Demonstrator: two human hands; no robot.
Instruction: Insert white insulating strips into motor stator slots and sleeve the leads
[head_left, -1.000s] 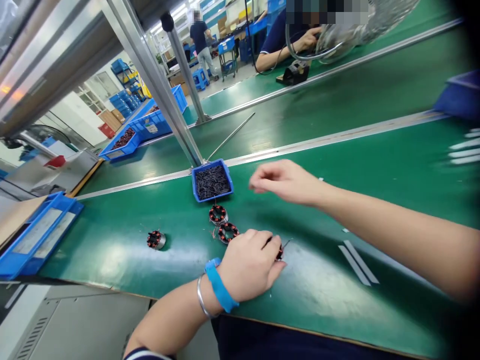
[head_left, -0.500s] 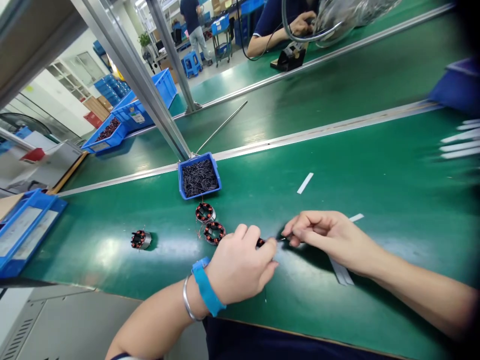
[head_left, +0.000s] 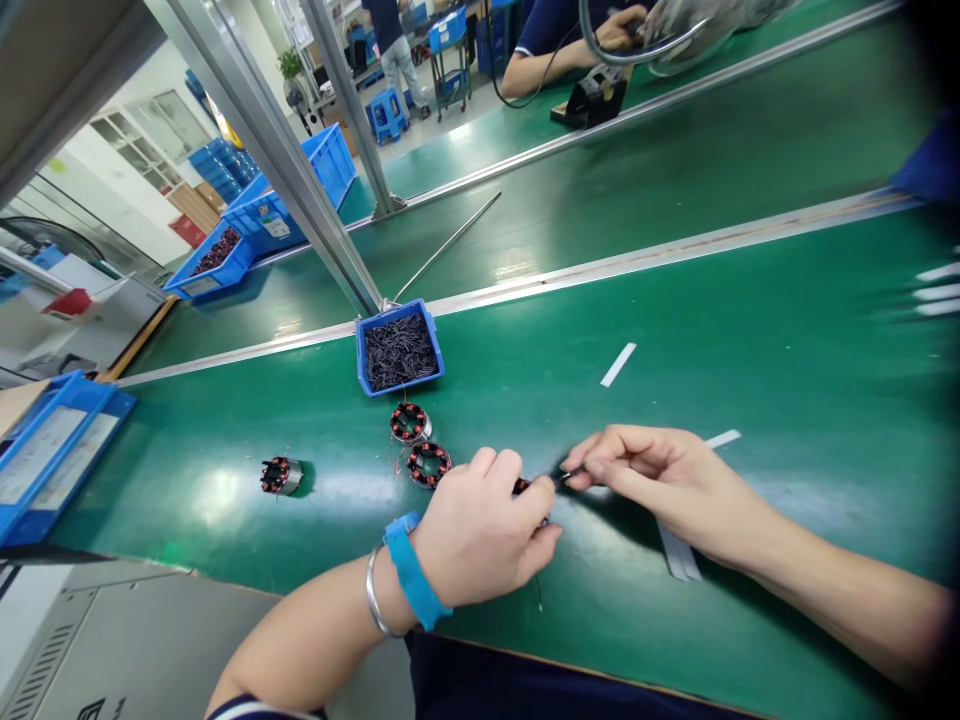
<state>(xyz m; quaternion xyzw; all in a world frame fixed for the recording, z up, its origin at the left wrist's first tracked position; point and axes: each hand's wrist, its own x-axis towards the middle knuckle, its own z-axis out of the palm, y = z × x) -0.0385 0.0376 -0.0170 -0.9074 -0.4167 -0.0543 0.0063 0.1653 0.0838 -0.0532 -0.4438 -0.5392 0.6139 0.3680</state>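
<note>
My left hand (head_left: 480,530), with a blue band and a silver bangle at the wrist, is closed around a motor stator (head_left: 520,487); only a bit of its black and copper winding shows past the fingers. My right hand (head_left: 660,480) pinches a thin dark piece (head_left: 568,477) with a light glint, close to the left fingertips. Whether it is a wire or a sleeve I cannot tell. Left of my left hand stand two more wound stators, the nearer one (head_left: 429,465) and the farther one (head_left: 410,424). Another stator (head_left: 280,476) lies farther left on the green bench.
A blue bin (head_left: 437,372) of short black tubes stands beyond the stators, at the foot of a metal post (head_left: 300,180). White strips (head_left: 619,365) lie to the right, some under my right forearm. Blue crates (head_left: 281,222) stand back left. A co-worker's arm (head_left: 547,72) is across the bench.
The view has shifted slightly. My right hand's fingertips have come a little nearer my left hand, and both hands keep their grips.
</note>
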